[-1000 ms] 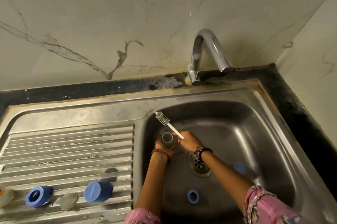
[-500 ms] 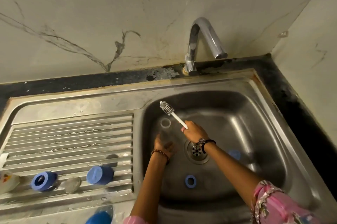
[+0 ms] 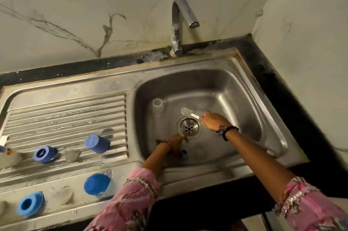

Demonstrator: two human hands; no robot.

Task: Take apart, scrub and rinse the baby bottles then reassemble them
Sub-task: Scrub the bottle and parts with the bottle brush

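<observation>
Steel sink (image 3: 235, 65) — marble-veined wall (image 3: 75, 14) behind.

A stainless-steel sink unit (image 3: 105, 84) set into a dark countertop (image 3: 278, 72). On the ribbed drainboard (image 3: 66, 118): a blue cap (image 3: 97, 144) on its side, a blue ring (image 3: 44, 154), a clear teat (image 3: 70, 155), and a pale bottle (image 3: 9, 157) at the left edge. On the flat front rim: a second blue cap (image 3: 96, 183), a second blue ring (image 3: 30, 204), and a clear teat (image 3: 65, 195) between them. In the basin (image 3: 235, 99): an upright clear bottle body (image 3: 158, 107) near the drain (image 3: 189, 127), and a blue ring (image 3: 184, 153).
</observation>
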